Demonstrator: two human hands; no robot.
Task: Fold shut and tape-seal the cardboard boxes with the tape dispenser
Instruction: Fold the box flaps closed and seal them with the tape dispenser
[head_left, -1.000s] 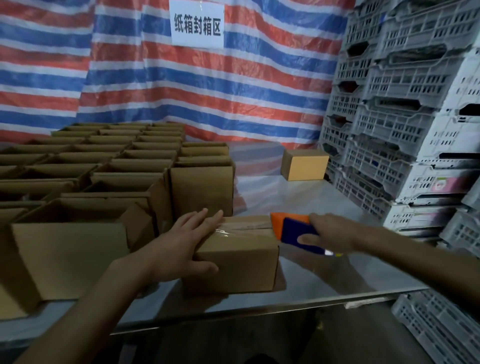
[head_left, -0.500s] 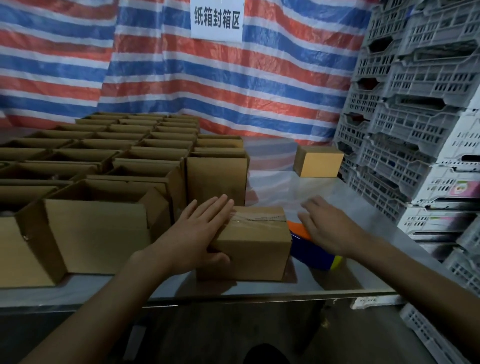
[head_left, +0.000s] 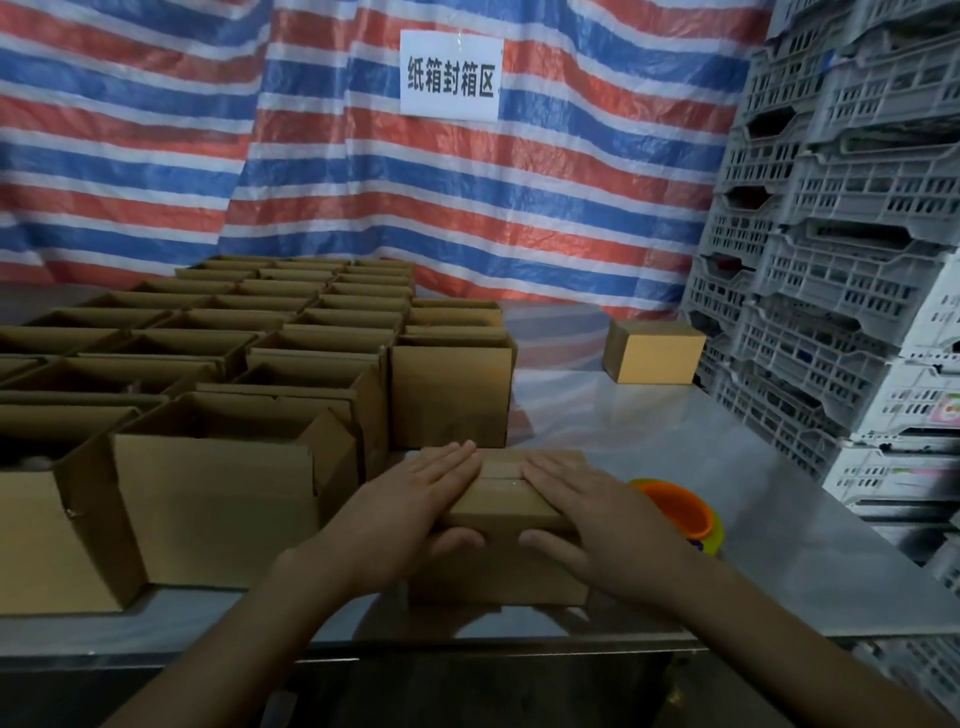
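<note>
the left hand (head_left: 410, 512) and right hand (head_left: 597, 519) lie flat, fingers straight, on top of the small closed brown cardboard box (head_left: 498, 574), thumbs against its front face. the orange and yellow plastic tape dispenser (head_left: 675, 506) sits just right of that box; open brown cardboard boxes (head_left: 218, 493) stand left of it.

Bare forearms; left hand (head_left: 410, 512), right hand (head_left: 602, 525)

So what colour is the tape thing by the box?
The tape dispenser is mostly orange, yellow-edged; head view.
</note>
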